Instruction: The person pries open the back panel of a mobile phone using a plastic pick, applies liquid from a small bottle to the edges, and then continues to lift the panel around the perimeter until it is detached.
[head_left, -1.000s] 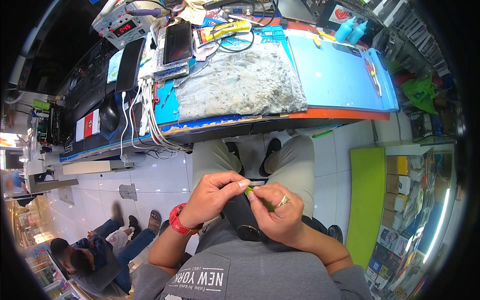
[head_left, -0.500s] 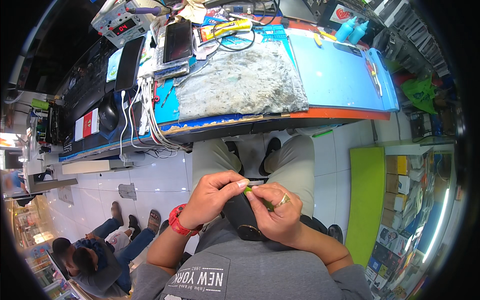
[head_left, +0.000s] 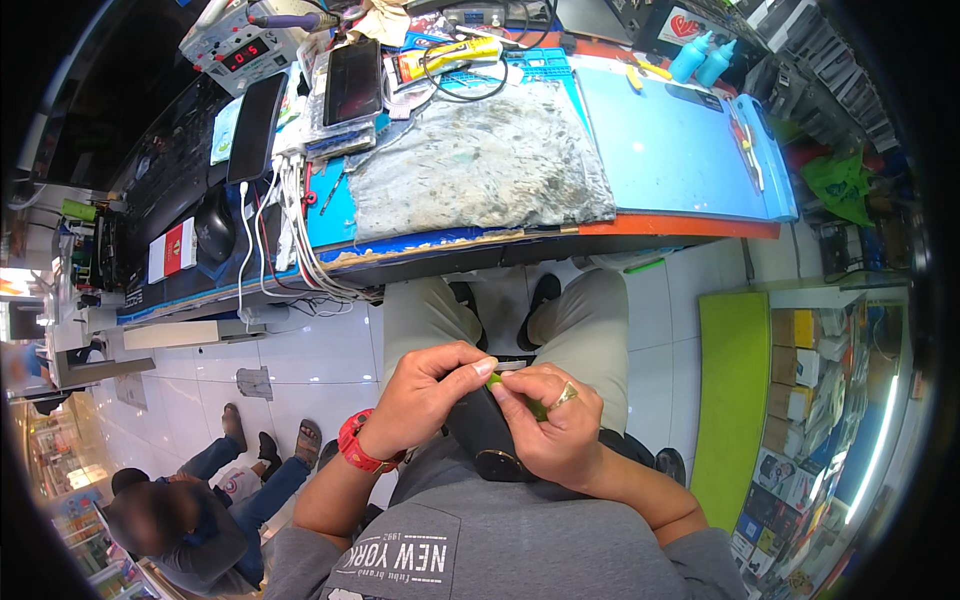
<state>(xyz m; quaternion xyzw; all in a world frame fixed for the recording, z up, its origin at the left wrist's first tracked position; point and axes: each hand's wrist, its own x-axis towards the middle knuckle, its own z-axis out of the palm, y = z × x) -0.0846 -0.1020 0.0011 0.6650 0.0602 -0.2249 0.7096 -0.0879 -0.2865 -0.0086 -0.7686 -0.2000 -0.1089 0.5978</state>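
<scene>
Most of the green tool (head_left: 495,380) is hidden by the fingers: a bit of green shows between the two thumbs, and another below the right fingers. A thin metal strip (head_left: 511,366) juts out just beyond the fingertips; whether it is part of the tool is hard to make out. The black case (head_left: 478,428) in the lap is partly covered by both hands, leaving its gold-ringed lower end in sight.

The tool lies inside the curled right hand (head_left: 555,415), pinched by thumb and forefinger, its upper end just beside the left thumb tip. The left hand (head_left: 438,385) is half closed, thumb laid along the forefinger, tips at the strip's left end; I cannot tell whether it grips anything.

Both forearms rise from the lower edge and angle inward, elbows out, so the hands meet above the case, between the thighs, well apart from the bench (head_left: 420,262).
</scene>
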